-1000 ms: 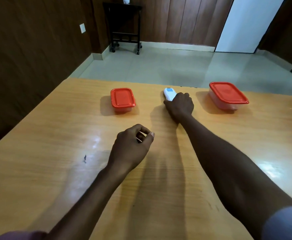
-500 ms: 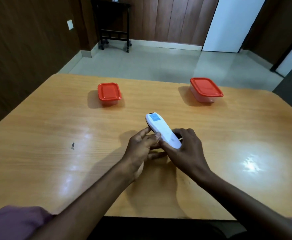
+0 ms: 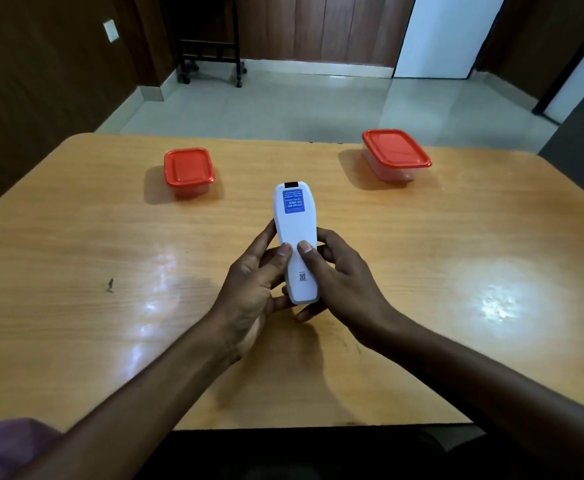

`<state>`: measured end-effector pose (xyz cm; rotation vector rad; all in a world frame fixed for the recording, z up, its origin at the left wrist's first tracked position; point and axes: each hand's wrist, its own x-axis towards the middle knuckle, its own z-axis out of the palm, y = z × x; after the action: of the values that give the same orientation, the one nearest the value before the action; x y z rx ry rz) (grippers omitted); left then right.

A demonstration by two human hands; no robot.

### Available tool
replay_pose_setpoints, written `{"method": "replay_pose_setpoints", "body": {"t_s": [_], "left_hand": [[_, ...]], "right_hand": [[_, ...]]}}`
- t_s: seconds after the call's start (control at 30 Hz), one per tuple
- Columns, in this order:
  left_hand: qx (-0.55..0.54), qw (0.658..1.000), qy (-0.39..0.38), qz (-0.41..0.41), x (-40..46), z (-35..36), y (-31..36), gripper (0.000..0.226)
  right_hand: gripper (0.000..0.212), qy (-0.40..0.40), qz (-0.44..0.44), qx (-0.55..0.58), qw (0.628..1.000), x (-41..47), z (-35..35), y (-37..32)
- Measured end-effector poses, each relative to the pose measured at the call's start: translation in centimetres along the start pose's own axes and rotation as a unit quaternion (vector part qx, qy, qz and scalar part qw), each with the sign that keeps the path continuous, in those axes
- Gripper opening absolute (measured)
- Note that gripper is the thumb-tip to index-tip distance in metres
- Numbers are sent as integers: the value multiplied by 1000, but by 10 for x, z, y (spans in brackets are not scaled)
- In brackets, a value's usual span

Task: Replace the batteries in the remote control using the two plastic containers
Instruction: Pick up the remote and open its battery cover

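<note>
We had the remote (image 3: 295,244) back-side up, now pulled in from between the two red-lidded containers (image 3: 189,171) (image 3: 395,154), well short of them. Left hand (image 3: 254,285) and right hand (image 3: 339,282) both gripped it, thumbs on the back. Cover-off looked next; containers still lidded.

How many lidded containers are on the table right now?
2. The smaller container sits at the far left of the table; the larger container sits at the far right. Both have red lids on. None seems hidden.
</note>
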<state>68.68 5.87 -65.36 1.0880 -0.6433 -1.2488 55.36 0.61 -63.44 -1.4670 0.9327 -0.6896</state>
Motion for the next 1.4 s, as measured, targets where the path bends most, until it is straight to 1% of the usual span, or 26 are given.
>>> {"method": "replay_pose_setpoints", "body": {"t_s": [0.1,0.2,0.37,0.53,0.63,0.8,0.87,0.93,1.03,1.07,1.13,1.23,1.4], "left_hand": [[16,1000,19,12,-5,3,-5,51],[23,999,35,32,-7,3,-6,52],[28,998,25,49,-9,0,-4,55],[30,998,18,55,-8,-1,2,56],[28,998,12,55,-8,-2,3,59],[26,998,2,62,-8,-2,4,64],[21,998,3,62,-6,-2,7,64],[17,998,7,55,-3,0,10,61],[-5,999,29,32,0,1,12,49],[-14,999,40,25,1,0,13,47],[-29,998,56,20,2,-3,14,44],[-41,997,59,18,1,-5,14,45],[-47,997,60,14,-3,-4,10,44]], "right_hand": [[33,6,-10,-20,1000,0,4,6],[24,19,-43,-48,998,0,8,11],[24,32,-78,-80,993,1,10,14],[35,24,-87,-52,995,-3,8,11],[39,15,-77,-27,997,-4,6,10],[46,-4,-59,-19,998,-1,2,11],[45,-10,-67,-47,997,1,1,8],[43,0,-89,-116,989,3,1,5],[40,44,-153,-236,959,4,4,3],[43,60,-165,-268,947,4,5,3],[57,76,-178,-326,926,1,7,4],[73,75,-197,-367,906,-2,6,8],[78,67,-203,-380,900,3,4,10]]}}
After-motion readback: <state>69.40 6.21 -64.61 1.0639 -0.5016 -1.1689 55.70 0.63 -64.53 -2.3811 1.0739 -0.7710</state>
